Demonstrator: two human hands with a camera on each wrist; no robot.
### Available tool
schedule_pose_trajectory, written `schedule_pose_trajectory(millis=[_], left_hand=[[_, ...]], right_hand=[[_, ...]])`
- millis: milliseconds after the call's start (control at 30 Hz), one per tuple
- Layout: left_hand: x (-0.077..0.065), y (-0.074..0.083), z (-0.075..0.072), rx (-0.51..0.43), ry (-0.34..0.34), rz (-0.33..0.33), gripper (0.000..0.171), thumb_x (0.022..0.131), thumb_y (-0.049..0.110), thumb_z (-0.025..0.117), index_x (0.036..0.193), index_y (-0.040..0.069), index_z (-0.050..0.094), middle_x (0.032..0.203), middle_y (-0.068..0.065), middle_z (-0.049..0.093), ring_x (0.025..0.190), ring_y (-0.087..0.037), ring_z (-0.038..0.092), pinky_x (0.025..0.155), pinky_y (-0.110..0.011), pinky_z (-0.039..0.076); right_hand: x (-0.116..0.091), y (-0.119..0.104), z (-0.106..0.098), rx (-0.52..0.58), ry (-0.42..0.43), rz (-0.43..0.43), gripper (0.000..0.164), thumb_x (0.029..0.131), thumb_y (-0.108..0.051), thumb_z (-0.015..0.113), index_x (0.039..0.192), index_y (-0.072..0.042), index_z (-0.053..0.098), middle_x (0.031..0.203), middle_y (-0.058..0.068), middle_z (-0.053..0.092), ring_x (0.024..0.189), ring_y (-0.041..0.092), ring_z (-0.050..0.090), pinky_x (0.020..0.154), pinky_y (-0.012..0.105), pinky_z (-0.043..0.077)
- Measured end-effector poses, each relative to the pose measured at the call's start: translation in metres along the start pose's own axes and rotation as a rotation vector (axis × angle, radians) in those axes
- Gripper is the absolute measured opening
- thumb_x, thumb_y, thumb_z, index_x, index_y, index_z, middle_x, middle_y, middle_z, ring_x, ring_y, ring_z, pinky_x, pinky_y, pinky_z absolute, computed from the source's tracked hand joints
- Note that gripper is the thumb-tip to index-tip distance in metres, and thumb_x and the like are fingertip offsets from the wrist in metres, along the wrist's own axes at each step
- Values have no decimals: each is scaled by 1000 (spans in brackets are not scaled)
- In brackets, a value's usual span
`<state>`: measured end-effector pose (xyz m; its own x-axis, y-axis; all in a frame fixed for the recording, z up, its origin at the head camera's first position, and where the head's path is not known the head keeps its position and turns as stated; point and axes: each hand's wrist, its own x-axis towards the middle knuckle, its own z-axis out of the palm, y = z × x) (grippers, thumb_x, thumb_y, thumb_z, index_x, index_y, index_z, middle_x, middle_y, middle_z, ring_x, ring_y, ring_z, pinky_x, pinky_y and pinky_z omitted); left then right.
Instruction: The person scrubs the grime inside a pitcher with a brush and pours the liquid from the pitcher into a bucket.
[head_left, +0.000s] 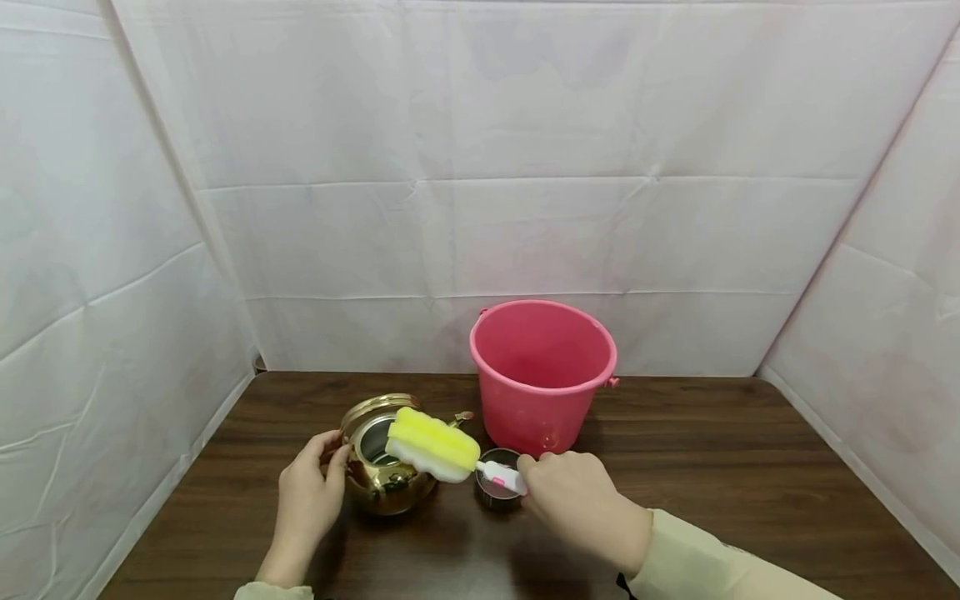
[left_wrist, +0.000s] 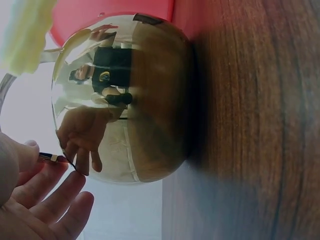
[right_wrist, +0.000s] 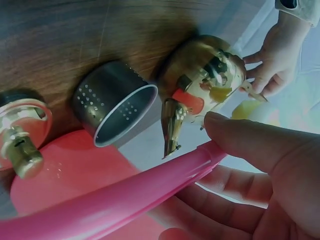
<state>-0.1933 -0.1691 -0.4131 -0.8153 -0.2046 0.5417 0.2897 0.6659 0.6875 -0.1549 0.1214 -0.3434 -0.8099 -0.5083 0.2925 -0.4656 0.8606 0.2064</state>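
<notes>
A shiny gold teapot (head_left: 390, 492) stands on the table with its top uncovered. My left hand (head_left: 313, 492) is at its left side, and in the left wrist view thumb and fingers (left_wrist: 52, 200) pinch a small part at the rim where the handle attaches. My right hand (head_left: 577, 500) grips the pink-and-white handle (right_wrist: 125, 195) of a sponge brush. Its yellow-and-white sponge head (head_left: 435, 444) is held above the teapot, partly covering the opening in the head view. The teapot's spout (right_wrist: 172, 130) points toward the bucket side.
A pink bucket (head_left: 543, 417) stands behind and right of the teapot. Between them sits a perforated metal strainer (right_wrist: 115, 100). A gold lid with a knob (right_wrist: 22, 150) lies beyond it in the right wrist view. White cloth walls (head_left: 450, 233) surround the wooden table (head_left: 712, 467).
</notes>
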Motion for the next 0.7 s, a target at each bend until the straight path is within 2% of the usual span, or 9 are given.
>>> schedule_pose_trajectory(millis=[233,400,700], left_hand=[[-3,2,0,12,-14,-8,18,88,2,64,105,-4,64,95,-18,70,83,-30,68,65,-34,55],[-4,5,0,6,-10,7,17,87,1,64,104,-4,64,94,-17,70,82,-30,68,64,-34,55],[-6,6,0,10,-12,2,18,87,2,65,104,-3,64,94,-17,70,82,-29,68,64,-34,55]], right_hand=[[9,0,-2,-39,-15,-38,23,73,-18,74,70,-12,52,54,-1,48,43,15,42,35,27,30],[16,2,-4,-65,-32,-55,23,72,-11,73,67,-12,51,53,-2,46,45,14,42,36,26,31],[28,3,-12,-125,-16,-107,23,70,-7,73,65,-12,52,51,-1,46,45,15,45,35,27,34]])
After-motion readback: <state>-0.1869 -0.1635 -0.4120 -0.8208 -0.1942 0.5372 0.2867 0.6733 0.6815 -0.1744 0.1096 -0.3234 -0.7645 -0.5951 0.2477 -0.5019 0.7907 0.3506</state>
